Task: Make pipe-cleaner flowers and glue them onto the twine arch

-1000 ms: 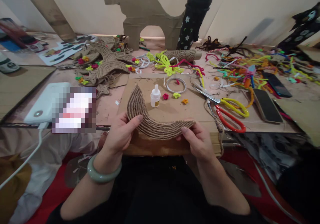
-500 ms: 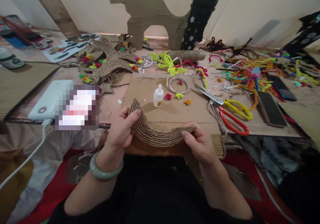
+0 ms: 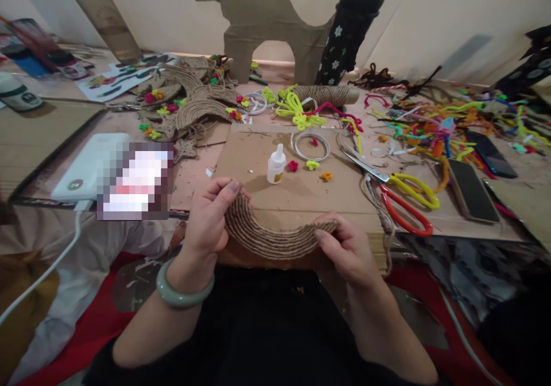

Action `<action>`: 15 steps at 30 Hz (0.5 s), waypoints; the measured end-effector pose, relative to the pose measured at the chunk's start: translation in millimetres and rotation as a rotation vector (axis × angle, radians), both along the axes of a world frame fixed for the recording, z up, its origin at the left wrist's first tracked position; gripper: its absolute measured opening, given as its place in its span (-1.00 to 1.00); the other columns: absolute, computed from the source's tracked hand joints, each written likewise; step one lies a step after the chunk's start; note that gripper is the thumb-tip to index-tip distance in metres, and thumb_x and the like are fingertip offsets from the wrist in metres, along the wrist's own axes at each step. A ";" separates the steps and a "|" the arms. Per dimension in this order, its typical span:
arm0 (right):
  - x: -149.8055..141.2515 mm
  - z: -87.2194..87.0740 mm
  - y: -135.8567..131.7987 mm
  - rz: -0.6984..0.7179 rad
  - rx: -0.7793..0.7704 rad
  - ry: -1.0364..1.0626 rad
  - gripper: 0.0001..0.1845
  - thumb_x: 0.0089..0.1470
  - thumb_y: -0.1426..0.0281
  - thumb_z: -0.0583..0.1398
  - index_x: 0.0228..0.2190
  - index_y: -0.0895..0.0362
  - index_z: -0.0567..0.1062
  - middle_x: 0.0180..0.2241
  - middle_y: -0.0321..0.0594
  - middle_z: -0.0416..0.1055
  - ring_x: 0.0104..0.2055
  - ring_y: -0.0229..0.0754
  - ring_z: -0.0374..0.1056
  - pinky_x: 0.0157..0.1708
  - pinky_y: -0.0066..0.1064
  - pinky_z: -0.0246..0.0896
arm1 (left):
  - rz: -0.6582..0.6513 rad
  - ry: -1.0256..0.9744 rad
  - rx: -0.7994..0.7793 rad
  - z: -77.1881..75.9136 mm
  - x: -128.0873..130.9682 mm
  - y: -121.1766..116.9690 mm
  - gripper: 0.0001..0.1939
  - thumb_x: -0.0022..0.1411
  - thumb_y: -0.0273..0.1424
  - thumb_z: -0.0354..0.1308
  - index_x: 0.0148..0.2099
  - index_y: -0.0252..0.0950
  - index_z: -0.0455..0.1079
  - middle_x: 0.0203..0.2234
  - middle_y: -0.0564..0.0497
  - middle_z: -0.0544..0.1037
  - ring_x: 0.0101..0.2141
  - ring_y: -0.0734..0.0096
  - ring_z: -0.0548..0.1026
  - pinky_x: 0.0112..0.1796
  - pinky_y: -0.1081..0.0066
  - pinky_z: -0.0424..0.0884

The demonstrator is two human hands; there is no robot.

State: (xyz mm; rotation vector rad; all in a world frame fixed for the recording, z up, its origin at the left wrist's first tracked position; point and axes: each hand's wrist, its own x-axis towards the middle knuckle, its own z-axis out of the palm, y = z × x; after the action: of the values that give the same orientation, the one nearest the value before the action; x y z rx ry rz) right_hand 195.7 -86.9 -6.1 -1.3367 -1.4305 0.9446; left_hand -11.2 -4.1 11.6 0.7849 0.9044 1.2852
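Note:
Between my two hands hangs a curved, crescent-shaped piece covered in rows of brown jute cord, its ends turned up. My left hand, a pale green bangle at the wrist, pinches its left end between thumb and fingers. The right end is gripped by my right hand, thumb on top. Just beyond the piece, a small white glue bottle stands upright on a cardboard sheet. Small fuzzy flowers lie beside it: a pink one, a yellow-green one and an orange one.
Scissors with yellow and red handles lie right of the sheet, near a dark phone. A white power bank with a cable is at left. Several cord-covered pieces and tangled pipe cleaners lie farther back.
The left end of the jute piece has dipped lower and flattened towards me in my left hand. Both hands keep their hold; the camera view has shifted slightly.

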 end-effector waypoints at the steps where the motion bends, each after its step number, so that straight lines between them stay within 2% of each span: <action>1: 0.4 -0.1 -0.4 0.002 0.001 -0.002 -0.87 0.11 0.34 0.15 -0.44 0.10 0.44 -0.57 -0.34 0.32 -0.53 -0.30 0.23 -0.53 -0.48 0.15 | 0.025 0.001 0.015 -0.4 0.3 0.4 -0.72 -0.11 -0.27 0.39 -0.47 -0.29 0.37 -0.65 0.11 0.51 -0.64 0.53 0.45 -0.62 0.57 0.38; 5: 0.8 -0.3 -1.2 -0.002 0.001 0.061 -0.83 0.11 0.26 0.17 -0.38 0.10 0.48 -0.56 -0.33 0.34 -0.56 -0.31 0.23 -0.57 -0.49 0.16 | 0.061 0.007 0.023 -2.3 1.4 0.8 -0.75 -0.10 -0.30 0.39 -0.49 -0.28 0.38 -0.67 0.13 0.50 -0.65 0.56 0.44 -0.61 0.59 0.37; 8: -0.1 -1.5 0.7 -0.037 -0.042 0.141 -0.80 0.10 0.23 0.19 -0.35 0.10 0.49 -0.60 -0.35 0.33 -0.61 -0.34 0.22 -0.64 -0.52 0.15 | 0.037 -0.009 0.006 -4.9 0.2 0.8 -0.73 -0.11 -0.24 0.40 -0.43 -0.27 0.44 -0.64 0.11 0.51 -0.63 0.54 0.45 -0.59 0.56 0.37; 12: -5.2 -0.5 6.5 -0.159 -0.055 0.383 -0.77 0.04 0.18 0.24 -0.35 0.07 0.44 -0.59 -0.39 0.36 -0.67 -0.38 0.25 -0.71 -0.57 0.21 | -0.016 -0.037 0.066 -8.6 -4.1 -2.9 -0.61 -0.12 -0.11 0.39 -0.28 -0.23 0.50 -0.51 0.06 0.56 -0.54 0.47 0.47 -0.52 0.49 0.40; 15: -14.3 4.9 9.4 -0.179 -0.086 0.501 -0.71 -0.02 0.15 0.29 -0.34 0.06 0.39 -0.54 -0.39 0.41 -0.64 -0.35 0.34 -0.66 -0.54 0.33 | -0.061 -0.025 0.066 -8.3 -5.4 -11.5 -0.65 -0.14 -0.17 0.42 -0.31 -0.24 0.51 -0.50 0.06 0.55 -0.54 0.49 0.46 -0.50 0.50 0.40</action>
State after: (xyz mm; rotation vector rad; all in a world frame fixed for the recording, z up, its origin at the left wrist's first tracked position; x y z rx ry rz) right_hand 181.4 -77.5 -1.2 -1.1587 -0.8839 1.1324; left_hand -16.5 -15.6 3.3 0.8402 0.8161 1.2738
